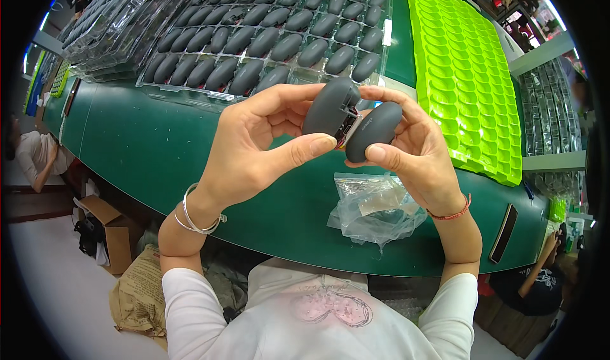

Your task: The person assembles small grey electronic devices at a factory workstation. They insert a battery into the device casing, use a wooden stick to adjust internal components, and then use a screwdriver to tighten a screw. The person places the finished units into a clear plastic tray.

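Observation:
Just above the table's middle, my left hand (244, 153) grips a dark grey oval plastic housing (328, 105), thumb at its lower end and fingers behind. Its side facing right has a cut-out with small inner parts (346, 130) showing. My right hand (424, 147) pinches a second smooth dark grey oval shell (380, 128) between thumb and fingers. The two pieces stand tilted close together, with the inner parts between them; whether wires join them I cannot tell. On the table below my right hand lies a crumpled clear plastic bag (375, 211).
A clear tray (219, 96) with rows of similar grey ovals lies beyond my hands, beside stacked clear trays (121, 49). A bright green moulded tray (467, 80) is at right. A phone-like slab (504, 233) lies near the green table's (140, 144) right edge. Other people sit at both sides.

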Demonstrator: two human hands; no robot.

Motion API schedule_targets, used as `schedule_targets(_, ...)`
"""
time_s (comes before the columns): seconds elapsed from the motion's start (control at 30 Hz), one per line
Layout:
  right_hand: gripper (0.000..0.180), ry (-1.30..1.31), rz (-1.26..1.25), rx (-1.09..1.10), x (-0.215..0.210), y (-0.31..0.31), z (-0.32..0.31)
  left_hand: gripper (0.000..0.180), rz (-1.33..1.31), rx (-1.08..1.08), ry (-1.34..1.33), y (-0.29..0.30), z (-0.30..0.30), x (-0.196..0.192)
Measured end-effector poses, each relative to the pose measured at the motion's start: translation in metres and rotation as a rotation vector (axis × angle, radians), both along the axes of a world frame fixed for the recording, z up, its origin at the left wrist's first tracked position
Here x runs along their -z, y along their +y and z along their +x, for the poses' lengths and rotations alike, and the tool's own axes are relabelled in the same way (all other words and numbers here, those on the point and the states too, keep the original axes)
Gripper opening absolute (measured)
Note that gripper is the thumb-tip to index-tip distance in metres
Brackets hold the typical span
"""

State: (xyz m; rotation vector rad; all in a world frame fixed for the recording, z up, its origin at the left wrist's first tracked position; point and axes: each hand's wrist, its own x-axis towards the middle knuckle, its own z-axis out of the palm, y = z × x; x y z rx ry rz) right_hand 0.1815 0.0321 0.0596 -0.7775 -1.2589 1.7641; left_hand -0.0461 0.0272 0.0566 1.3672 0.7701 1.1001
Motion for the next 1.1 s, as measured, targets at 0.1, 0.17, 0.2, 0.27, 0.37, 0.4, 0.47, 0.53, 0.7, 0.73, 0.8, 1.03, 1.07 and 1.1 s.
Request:
schedule_targets(0.1, 0.068, -0.002, 0.037, 0.010, 0.000, -0.001, -0.005, 0.052, -0.038, -0.045, -0.034, 0.000, 0.003, -0.001)
schedule_targets(0.17, 0.076, -0.006, 0.023, 0.016, -0.004, -0.002, -0.007, 0.052, 0.020, -0.142, 0.115, 0.003, 0.003, 0.003)
schedule_targets(0.2, 0.076, -0.014, 0.022, 0.016, -0.004, -0.002, -0.007, 0.052, 0.088, -0.213, 0.288, 0.006, 0.001, 0.008)
schedule_targets(0.27, 0.076, -0.031, 0.023, 0.014, -0.005, -0.001, -0.007, 0.052, 0.241, -0.332, 0.586, 0.014, -0.002, 0.018)
schedule_targets(0.37, 0.074, -0.059, 0.056, 0.041, -0.002, -0.001, -0.006, 0.049, 0.492, -0.478, 0.900, 0.025, -0.004, 0.036)
schedule_targets(0.4, 0.073, -0.067, 0.058, 0.040, -0.002, 0.000, -0.006, 0.047, 0.526, -0.495, 0.922, 0.028, -0.005, 0.041)
schedule_targets(0.47, 0.072, -0.080, 0.059, 0.042, 0.000, 0.001, -0.006, 0.044, 0.594, -0.526, 0.966, 0.034, -0.007, 0.048)
schedule_targets(0.53, 0.072, -0.081, 0.050, 0.046, 0.001, 0.002, -0.005, 0.039, 0.609, -0.549, 0.978, 0.035, -0.004, 0.048)
schedule_targets(0.7, 0.074, -0.029, 0.044, 0.058, 0.003, 0.002, -0.006, 0.029, 0.651, -0.592, 1.059, 0.037, 0.010, 0.054)
schedule_targets(0.73, 0.075, -0.014, 0.069, 0.063, 0.006, 0.002, -0.006, 0.028, 0.661, -0.596, 1.074, 0.039, 0.010, 0.055)
schedule_targets(0.8, 0.077, 0.010, 0.092, 0.057, 0.006, 0.002, -0.006, 0.027, 0.683, -0.600, 1.104, 0.041, 0.009, 0.056)
schedule_targets(1.03, 0.075, 0.000, 0.164, -0.012, 0.006, 0.000, -0.002, 0.021, 0.822, -0.667, 1.053, 0.035, 0.009, 0.053)
schedule_targets(1.07, 0.073, 0.002, 0.169, -0.025, 0.005, -0.001, -0.002, 0.021, 0.827, -0.659, 1.040, 0.033, 0.009, 0.051)
schedule_targets(1.1, 0.073, 0.005, 0.177, -0.018, 0.004, -0.002, -0.001, 0.020, 0.832, -0.652, 1.027, 0.033, 0.009, 0.050)
